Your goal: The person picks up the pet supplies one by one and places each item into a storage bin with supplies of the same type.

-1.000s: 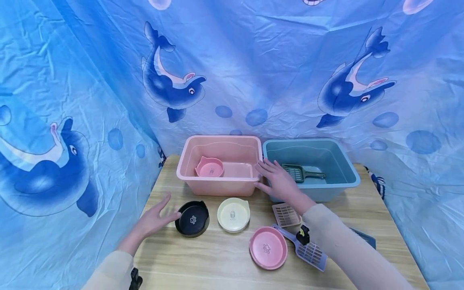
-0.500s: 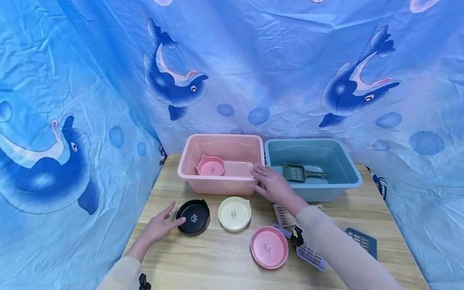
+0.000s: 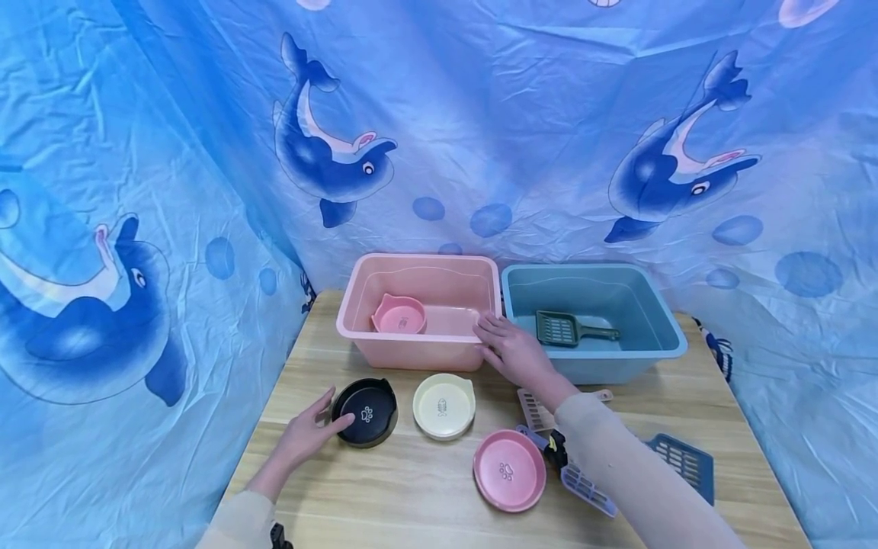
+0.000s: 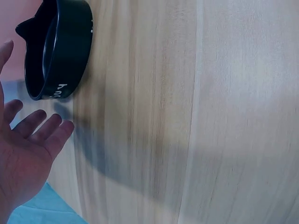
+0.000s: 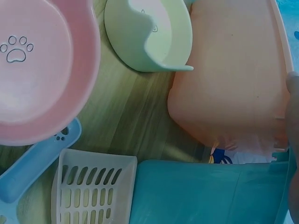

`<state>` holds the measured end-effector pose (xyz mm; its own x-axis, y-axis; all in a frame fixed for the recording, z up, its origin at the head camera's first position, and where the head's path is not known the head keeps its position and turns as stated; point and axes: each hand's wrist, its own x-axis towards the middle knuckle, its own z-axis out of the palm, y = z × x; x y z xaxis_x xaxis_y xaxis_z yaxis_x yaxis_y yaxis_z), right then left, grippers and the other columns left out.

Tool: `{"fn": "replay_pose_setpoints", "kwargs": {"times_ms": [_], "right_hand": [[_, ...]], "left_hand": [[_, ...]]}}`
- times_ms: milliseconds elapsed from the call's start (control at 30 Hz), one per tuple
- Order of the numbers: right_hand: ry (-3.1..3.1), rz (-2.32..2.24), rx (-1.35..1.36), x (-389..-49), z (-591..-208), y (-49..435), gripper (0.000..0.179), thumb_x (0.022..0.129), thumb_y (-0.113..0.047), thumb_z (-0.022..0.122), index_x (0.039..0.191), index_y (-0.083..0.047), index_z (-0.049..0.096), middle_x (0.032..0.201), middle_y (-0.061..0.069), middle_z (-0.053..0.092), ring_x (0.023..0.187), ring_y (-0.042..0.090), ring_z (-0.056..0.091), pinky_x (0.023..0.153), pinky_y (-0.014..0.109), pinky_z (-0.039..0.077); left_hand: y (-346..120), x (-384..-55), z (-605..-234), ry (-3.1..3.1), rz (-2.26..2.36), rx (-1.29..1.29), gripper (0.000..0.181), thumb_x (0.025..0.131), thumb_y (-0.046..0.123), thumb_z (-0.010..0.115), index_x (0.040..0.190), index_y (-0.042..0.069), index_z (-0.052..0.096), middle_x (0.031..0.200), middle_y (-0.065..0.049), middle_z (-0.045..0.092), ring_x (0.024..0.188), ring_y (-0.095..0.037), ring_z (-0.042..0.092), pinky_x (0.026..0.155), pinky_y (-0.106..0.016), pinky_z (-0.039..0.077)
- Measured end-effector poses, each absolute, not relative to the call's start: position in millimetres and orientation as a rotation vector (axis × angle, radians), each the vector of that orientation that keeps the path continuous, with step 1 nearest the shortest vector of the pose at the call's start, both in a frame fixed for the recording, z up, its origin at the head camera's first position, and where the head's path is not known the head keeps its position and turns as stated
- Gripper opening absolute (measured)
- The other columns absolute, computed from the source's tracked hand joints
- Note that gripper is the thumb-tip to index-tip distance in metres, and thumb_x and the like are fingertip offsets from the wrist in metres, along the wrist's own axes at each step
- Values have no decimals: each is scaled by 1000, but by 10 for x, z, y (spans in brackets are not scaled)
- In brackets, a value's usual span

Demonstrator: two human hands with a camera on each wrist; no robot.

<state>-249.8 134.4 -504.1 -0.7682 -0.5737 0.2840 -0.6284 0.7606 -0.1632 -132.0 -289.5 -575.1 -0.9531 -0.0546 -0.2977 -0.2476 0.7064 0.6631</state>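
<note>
My left hand [image 3: 305, 432] is at the near left side of a black cat bowl [image 3: 366, 412] with a paw print. Its fingers are spread and fairly straight, the thumb reaching over the bowl's rim. A gap separates the fingertips from the black bowl in the left wrist view. My right hand [image 3: 517, 351] grips the front right corner of the pink litter box [image 3: 411, 354], fingers over the rim and thumb outside. Inside that box sits a small pink cat-eared bowl [image 3: 402, 316]. A cream bowl [image 3: 443, 406] and a larger pink bowl [image 3: 509, 470] stand nearer me.
A blue litter box [image 3: 593, 366] holding a dark green litter scoop [image 3: 559, 329] stands right of the pink one. Beige [image 3: 535, 410], lavender [image 3: 586, 488] and dark blue [image 3: 686, 461] scoops lie on the wooden table [image 3: 384, 496], partly under my right arm.
My left hand has moved right and its thumb now reaches over the black bowl's rim. My right hand has shifted slightly left onto the pink litter box's corner.
</note>
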Motion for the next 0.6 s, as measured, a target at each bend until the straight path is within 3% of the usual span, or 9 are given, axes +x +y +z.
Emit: {"fn": "replay_pose_setpoints", "kwargs": {"times_ms": [367, 600], "right_hand": [[-2750, 380, 935, -2509, -5005, 1320, 52, 106, -32, 69, 153, -13, 58, 159, 7, 54, 152, 29, 46, 127, 46, 36], [-2791, 369, 923, -2505, -4995, 1310, 51, 107, -32, 67, 154, -14, 57, 160, 5, 53, 155, 26, 43, 128, 44, 33]], "left_hand": [[-2824, -1349, -5797, 2642, 1190, -276, 90, 101, 53, 71, 167, 4, 33, 164, -30, 40, 144, -50, 50, 119, -60, 44], [-2878, -1380, -5874, 2480, 1473, -406, 85, 102, 42, 74, 165, -1, 35, 162, -27, 44, 145, -44, 51, 108, -46, 57]]}}
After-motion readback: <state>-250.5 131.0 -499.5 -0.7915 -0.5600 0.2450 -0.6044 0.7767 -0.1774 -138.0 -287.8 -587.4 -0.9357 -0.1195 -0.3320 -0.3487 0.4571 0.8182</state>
